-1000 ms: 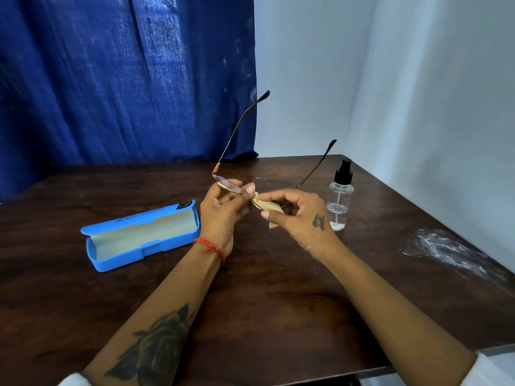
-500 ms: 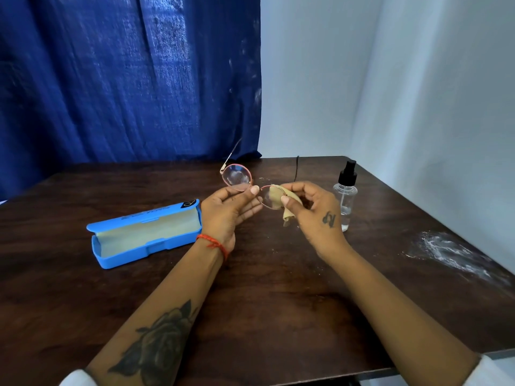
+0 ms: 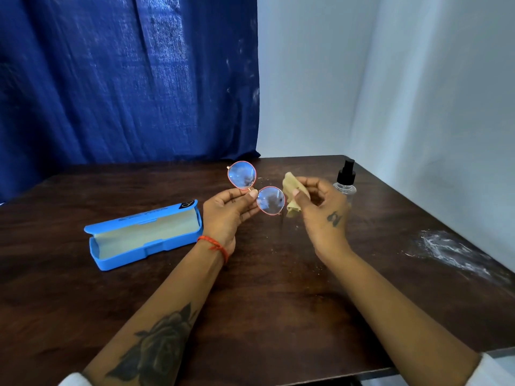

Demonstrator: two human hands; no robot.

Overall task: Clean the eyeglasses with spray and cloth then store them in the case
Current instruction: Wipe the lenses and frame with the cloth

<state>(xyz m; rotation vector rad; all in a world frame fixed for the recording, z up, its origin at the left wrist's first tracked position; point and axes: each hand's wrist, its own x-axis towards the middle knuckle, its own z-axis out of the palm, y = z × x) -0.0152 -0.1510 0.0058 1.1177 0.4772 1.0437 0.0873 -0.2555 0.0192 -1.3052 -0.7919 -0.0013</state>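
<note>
My left hand (image 3: 226, 211) pinches the eyeglasses (image 3: 255, 188) at the bridge, holding them above the table with both round, red-rimmed lenses facing me. The temple arms are hidden behind the lenses. My right hand (image 3: 320, 210) grips a small beige cloth (image 3: 291, 190) just right of the right lens, slightly apart from it. An open blue case (image 3: 145, 235) with a pale lining lies on the table to the left. A clear spray bottle (image 3: 345, 182) with a black pump stands behind my right hand.
The dark wooden table (image 3: 264, 302) has a white powdery smear (image 3: 451, 252) near its right edge. A blue curtain (image 3: 125, 79) hangs behind the table and white walls close in at the back right.
The glasses have turned from temples pointing up to lenses facing me. The cloth has come off the right lens and now sits just beside it.
</note>
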